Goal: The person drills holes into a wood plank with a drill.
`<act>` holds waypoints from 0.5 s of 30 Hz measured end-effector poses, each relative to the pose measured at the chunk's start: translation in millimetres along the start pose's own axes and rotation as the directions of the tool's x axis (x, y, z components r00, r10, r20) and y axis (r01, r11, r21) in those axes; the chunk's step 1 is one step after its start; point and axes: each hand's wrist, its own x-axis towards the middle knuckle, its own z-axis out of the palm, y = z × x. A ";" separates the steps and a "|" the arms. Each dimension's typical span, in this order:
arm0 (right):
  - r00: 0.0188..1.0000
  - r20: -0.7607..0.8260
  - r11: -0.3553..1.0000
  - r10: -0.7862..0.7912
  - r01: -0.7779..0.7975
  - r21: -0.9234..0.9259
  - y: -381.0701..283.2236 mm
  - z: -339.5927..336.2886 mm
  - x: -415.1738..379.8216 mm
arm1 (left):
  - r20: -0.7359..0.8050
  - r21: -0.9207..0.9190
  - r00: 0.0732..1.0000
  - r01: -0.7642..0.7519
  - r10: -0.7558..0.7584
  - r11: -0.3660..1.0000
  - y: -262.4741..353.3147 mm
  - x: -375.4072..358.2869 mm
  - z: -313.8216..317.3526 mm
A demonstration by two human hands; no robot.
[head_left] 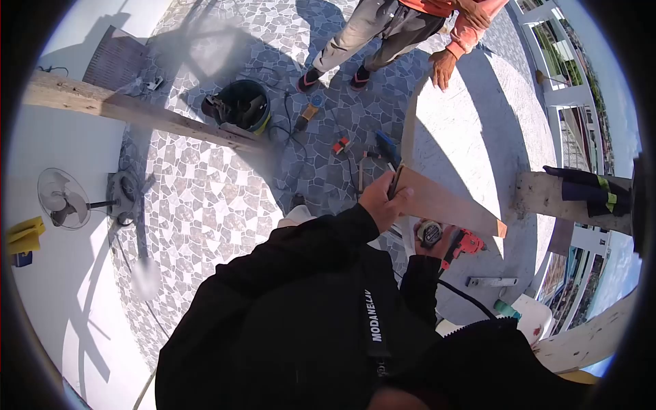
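Note:
A flat wooden board point(447, 198) reaches out over the pale round table, its near end in my left hand point(384, 203). The fingers of that hand are closed on the board's edge; a small dark strip shows beside them, too small to name. Below the board my right hand point(441, 244) is closed around a tape measure point(429, 234) with a round label on its case. Just right of this hand a red power drill point(468, 244) lies on the table, partly hidden by the hand.
A co-worker's hand point(443, 68) rests at the far edge of the round table point(430, 130). A metal bar point(492, 281) lies on it. On the tiled floor are a dark bucket point(244, 108), a yellow power tool point(307, 117) and cords. A wooden beam point(150, 113) and a fan point(63, 198) stand left.

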 end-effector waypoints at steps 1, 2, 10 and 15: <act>0.996 -0.029 0.995 -0.089 0.088 -0.036 2.0 2.9 -3.0 | 0.005 -0.020 1.000 0.018 -0.018 1.000 2.3 -2.9 -8.7; 0.995 -0.026 0.996 -0.092 0.092 0.005 2.2 -5.4 -2.0 | 0.015 0.085 0.999 0.040 -0.042 0.996 4.6 -5.2 -20.3; 0.964 -0.092 0.953 -0.248 0.226 -0.199 0.5 8.5 -17.2 | 0.334 0.354 0.932 0.017 -0.143 0.935 85.2 -34.4 -84.3; 0.976 0.218 0.981 0.009 0.033 -0.189 -16.9 11.3 -14.8 | 0.040 0.074 0.965 0.257 -0.261 0.963 84.4 -22.6 -147.3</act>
